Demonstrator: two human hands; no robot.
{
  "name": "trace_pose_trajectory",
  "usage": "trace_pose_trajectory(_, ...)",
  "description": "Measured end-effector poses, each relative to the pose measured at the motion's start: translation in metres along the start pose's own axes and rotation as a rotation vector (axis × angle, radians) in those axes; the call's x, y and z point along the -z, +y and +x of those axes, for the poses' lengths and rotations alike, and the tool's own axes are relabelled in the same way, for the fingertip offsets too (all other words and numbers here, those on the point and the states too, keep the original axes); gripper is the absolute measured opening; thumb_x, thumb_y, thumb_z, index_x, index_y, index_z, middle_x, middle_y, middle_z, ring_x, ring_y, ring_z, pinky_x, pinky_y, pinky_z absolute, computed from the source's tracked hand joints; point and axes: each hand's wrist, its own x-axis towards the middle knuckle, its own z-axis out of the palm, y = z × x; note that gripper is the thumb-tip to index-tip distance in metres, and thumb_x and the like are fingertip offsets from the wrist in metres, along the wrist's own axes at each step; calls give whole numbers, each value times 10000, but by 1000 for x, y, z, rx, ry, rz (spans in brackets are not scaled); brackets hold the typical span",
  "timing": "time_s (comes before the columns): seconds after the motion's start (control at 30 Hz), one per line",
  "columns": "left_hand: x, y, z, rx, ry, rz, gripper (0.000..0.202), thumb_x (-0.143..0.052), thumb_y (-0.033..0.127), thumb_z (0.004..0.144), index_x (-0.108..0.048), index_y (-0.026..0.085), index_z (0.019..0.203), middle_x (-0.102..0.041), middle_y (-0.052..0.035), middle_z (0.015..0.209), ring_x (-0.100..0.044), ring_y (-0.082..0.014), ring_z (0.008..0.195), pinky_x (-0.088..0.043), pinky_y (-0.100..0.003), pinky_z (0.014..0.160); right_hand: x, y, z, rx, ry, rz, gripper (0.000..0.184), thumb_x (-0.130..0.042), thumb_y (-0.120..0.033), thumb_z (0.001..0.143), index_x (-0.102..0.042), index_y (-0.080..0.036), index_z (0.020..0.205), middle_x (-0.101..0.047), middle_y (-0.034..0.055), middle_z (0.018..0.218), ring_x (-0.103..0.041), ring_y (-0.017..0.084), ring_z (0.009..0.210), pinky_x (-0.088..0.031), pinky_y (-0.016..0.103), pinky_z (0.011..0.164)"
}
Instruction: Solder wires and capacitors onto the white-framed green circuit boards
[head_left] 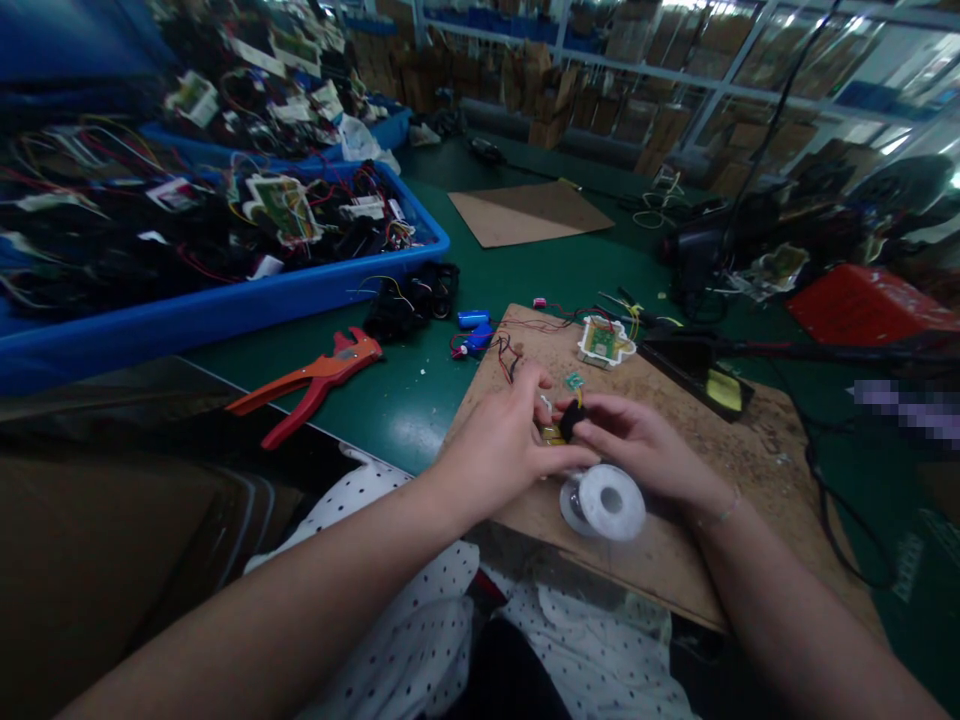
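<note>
Both my hands meet over a scorched brown work board [720, 470]. My left hand [504, 440] and my right hand [645, 445] pinch a small black part [571, 418] with yellow wires between their fingertips. A tiny green circuit piece [574, 381] lies just beyond the fingers. A white spool of solder [604, 502] lies on the board under my right hand. Farther back on the board sits a white-framed green circuit board [602, 341] with red and black wires.
A blue bin [225, 300] full of wired parts stands at the left. Orange-red wire strippers [315, 378] lie on the green table [405, 390]. Blue battery cells [474, 322], a black part [411, 298], a cardboard sheet [529, 212], a red box [862, 305] and a soldering stand [705, 368] surround the board.
</note>
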Motion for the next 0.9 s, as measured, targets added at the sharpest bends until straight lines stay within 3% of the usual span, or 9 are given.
trace_pose_trajectory(0.1,7,4,1,-48,77,199,515,-775,550,777,-593,183,1088,-652,-66,1022,-635,-205,834,-502,-326,717,1,0,1,87,-15,-179,290,-702,-400,874,-721,-243,1117,-718,41,1030,-655,158,869,-529,292,777)
trace_pose_trajectory(0.23,11,9,1,-56,60,272,314,-637,490,914,-717,186,900,-668,-47,894,-614,-196,806,-485,-339,768,-2,-6,3,286,-25,-404,198,-596,-356,951,-744,-232,996,-714,46,990,-642,167,941,-499,321,864)
trace_pose_trajectory(0.37,5,13,-2,-78,94,302,219,-622,410,933,-762,243,960,-696,-41,928,-628,-200,819,-484,-331,747,-5,-7,4,359,-4,-479,164,-596,-337,952,-732,-247,973,-720,40,964,-631,178,928,-481,361,878)
trace_pose_trajectory(0.47,3,16,-5,-105,117,394,204,-590,359,952,-762,252,975,-713,-48,966,-651,-218,867,-488,-337,756,-5,-1,4,416,37,-523,173,-613,-343,939,-720,-252,1040,-713,65,1051,-629,199,992,-483,395,908)
trace_pose_trajectory(0.63,5,19,-11,-120,149,467,235,-493,281,1005,-711,199,1041,-746,-67,995,-677,-235,903,-495,-349,781,0,7,8,480,-22,-548,557,-802,-423,773,-623,-276,1279,-660,86,1288,-595,246,1206,-456,453,1052)
trace_pose_trajectory(0.73,2,22,-16,-217,190,419,250,-437,253,1034,-667,177,1097,-736,-80,1056,-673,-226,976,-502,-350,861,6,8,10,542,-15,-671,457,-725,-367,856,-609,-279,1290,-666,79,1266,-614,221,1177,-507,405,1000)
trace_pose_trajectory(0.8,-1,26,-19,-329,225,379,247,-427,252,1042,-647,176,1123,-729,-81,1074,-669,-216,995,-504,-350,896,10,8,10,594,61,-729,347,-643,-289,913,-629,-285,1260,-673,77,1232,-631,209,1131,-532,382,949)
trace_pose_trajectory(0.9,-3,34,-19,-535,296,306,209,-460,211,1028,-632,186,1145,-726,-77,1094,-664,-204,1034,-510,-346,931,20,1,2,665,213,-743,360,-593,-211,925,-625,-310,1270,-650,78,1261,-625,214,1133,-527,395,949)
